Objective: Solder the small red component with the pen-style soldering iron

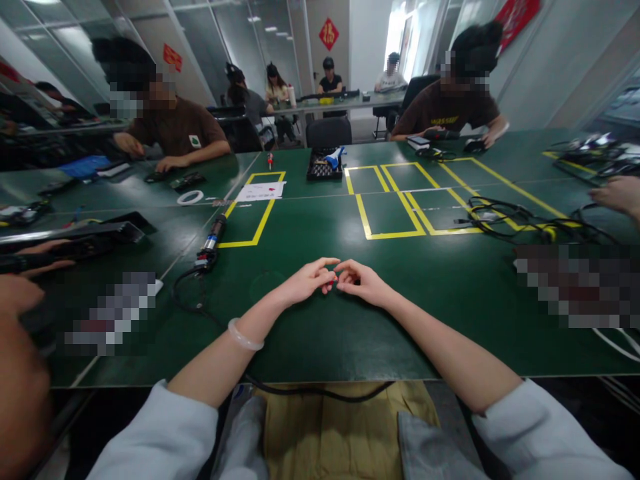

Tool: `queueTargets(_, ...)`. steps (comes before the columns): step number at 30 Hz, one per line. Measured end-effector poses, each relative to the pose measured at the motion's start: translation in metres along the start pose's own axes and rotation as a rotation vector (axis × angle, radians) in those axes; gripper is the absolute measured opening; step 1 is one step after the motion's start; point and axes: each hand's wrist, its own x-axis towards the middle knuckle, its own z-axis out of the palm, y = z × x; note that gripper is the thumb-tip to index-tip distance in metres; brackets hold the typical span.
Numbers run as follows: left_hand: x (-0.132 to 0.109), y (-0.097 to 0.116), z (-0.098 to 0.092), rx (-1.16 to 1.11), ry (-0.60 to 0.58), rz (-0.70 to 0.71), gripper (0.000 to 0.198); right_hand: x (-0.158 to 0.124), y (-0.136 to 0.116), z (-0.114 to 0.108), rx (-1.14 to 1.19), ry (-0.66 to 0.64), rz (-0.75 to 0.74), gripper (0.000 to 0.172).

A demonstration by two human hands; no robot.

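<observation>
My left hand [311, 281], with a pale bangle [245, 335] on its wrist, and my right hand [364, 283] meet above the front middle of the green table [320, 347]. Their fingers are curled inward and the fingertips nearly touch. A small red spot [335, 280] shows between the fingertips; it is too small to name, and the curled fingers hide part of it. Left of my left hand lies a dark cylindrical tool with a silver and blue band [216, 233], its black cable [183, 303] running toward the table's front edge.
Yellow tape rectangles [393, 235] mark the table, with a paper sheet [261, 192] on one. A black tray [320, 167] holds a blue-and-white object [335, 157]. Tangled black cables [500, 217] lie right. A white tape roll [190, 198] lies left. Co-workers sit opposite and at both sides.
</observation>
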Motion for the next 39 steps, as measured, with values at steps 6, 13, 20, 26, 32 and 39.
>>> queueTargets(6,0.0,-0.023,0.003,-0.088,0.033,-0.008,0.058,-0.001,-0.002,0.003,-0.003,-0.022,-0.026,0.019)
queueTargets(13,-0.003,-0.029,-0.002,-0.078,0.067,-0.029,0.043,-0.001,0.002,0.0,-0.083,0.036,-0.021,0.021)
queueTargets(20,-0.007,-0.027,0.004,-0.009,0.047,-0.005,0.037,-0.001,0.0,0.002,-0.146,0.042,-0.031,0.019)
queueTargets(26,-0.008,-0.025,0.006,0.012,0.062,-0.006,0.035,0.0,0.001,0.003,-0.178,0.025,-0.015,0.019)
queueTargets(32,-0.007,-0.028,0.007,-0.002,0.087,0.033,0.03,0.0,0.001,0.005,-0.1,0.04,0.025,0.023)
queueTargets(39,-0.007,-0.027,0.008,0.039,0.13,0.072,0.028,0.0,-0.004,0.004,-0.158,0.052,-0.023,0.017)
